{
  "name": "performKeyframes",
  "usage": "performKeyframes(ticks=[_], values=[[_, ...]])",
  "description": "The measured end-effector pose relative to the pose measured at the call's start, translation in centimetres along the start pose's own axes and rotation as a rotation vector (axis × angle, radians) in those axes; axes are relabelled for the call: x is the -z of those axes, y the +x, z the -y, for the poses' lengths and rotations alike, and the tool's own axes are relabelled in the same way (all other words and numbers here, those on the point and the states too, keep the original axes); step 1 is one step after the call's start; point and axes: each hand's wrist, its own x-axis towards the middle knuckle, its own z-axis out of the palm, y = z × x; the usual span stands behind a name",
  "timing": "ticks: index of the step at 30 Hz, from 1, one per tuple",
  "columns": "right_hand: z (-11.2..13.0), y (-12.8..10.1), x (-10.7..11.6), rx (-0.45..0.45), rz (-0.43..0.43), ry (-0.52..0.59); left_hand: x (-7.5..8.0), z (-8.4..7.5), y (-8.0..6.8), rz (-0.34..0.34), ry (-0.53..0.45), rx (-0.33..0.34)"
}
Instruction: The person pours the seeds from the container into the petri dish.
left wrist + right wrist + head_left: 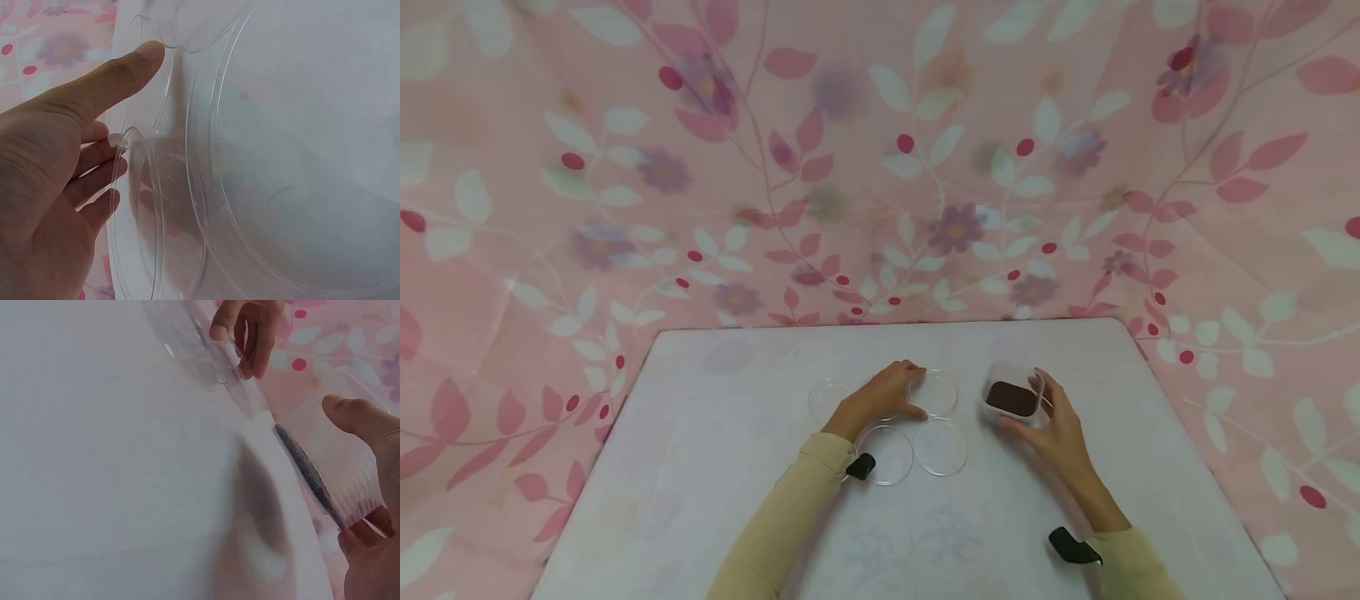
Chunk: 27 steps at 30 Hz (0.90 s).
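The right hand (1062,427) grips a tub (1009,378) of dark material (1011,401), right of the dishes (942,447) on the bench (715,500); it's likely light, stiff, best held by opposite walls. The left hand (883,393) spreads its fingers by one dish.

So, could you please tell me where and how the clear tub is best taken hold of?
I'd grip the clear tub by opposite side walls, coming from the right as the right hand does: they extend past the dark layer, leaving finger room, and the round dishes lie on its left.
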Motion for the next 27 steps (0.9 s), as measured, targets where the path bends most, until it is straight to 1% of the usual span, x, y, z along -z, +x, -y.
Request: performKeyframes(ticks=[5, 9, 13, 19, 22, 27], values=[[0.6, 1.6, -0.2, 0.113, -0.016, -0.063, 0.0, -0.2, 0.0, -0.005, 0.001, 0.001], [1.0, 2.7, -0.4, 0.17, -0.025, -0.126, -0.1, -0.3, 0.1, -0.004, -0.008, 0.0], [1.2, 3.5, -0.6, 0.2, -0.02, -0.191, -0.3, -0.3, 0.1, -0.008, -0.005, -0.009], [1.4, 4.5, -0.9, 0.227, 0.016, -0.291, -0.2, -0.4, 0.1, -0.012, -0.008, -0.011], [1.5, 4.8, -1.3, 0.255, 0.017, -0.319, -0.2, -0.5, 0.0, -0.01, -0.015, -0.003], [1.6, 5.2, -2.0, 0.302, 0.004, -0.356, -0.4, -0.3, 0.1, -0.021, -0.009, -0.011]])
